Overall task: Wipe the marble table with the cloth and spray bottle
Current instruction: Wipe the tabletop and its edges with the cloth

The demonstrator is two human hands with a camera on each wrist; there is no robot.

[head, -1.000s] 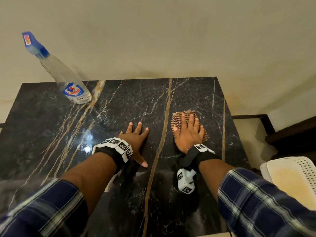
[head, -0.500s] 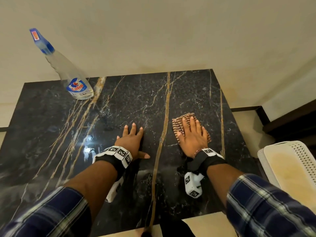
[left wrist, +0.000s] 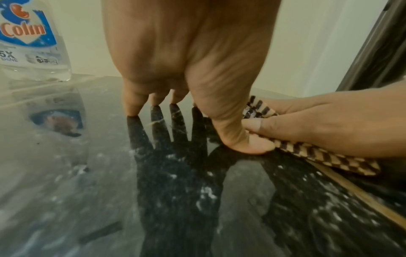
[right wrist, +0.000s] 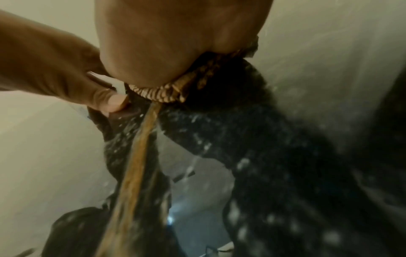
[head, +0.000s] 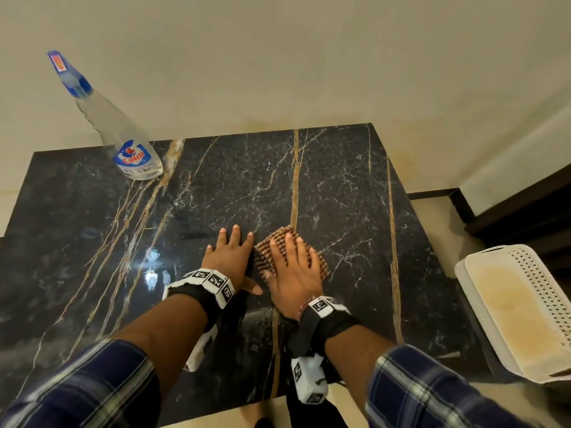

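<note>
Both forearms have blue plaid sleeves pushed up and black wrist straps with white square-marker blocks.

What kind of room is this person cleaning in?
Probably a room in a home. A dark marble table stands against a plain cream wall, a household spray bottle on it, and a white perforated plastic basket beside it.

Spray bottle, at the table's 11 o'clock corner: label reads "Colin"; beneath it, "5X SHINE", first character partly cropped. Smaller print below illegible. Wristband markers carry coded squares only.
</note>
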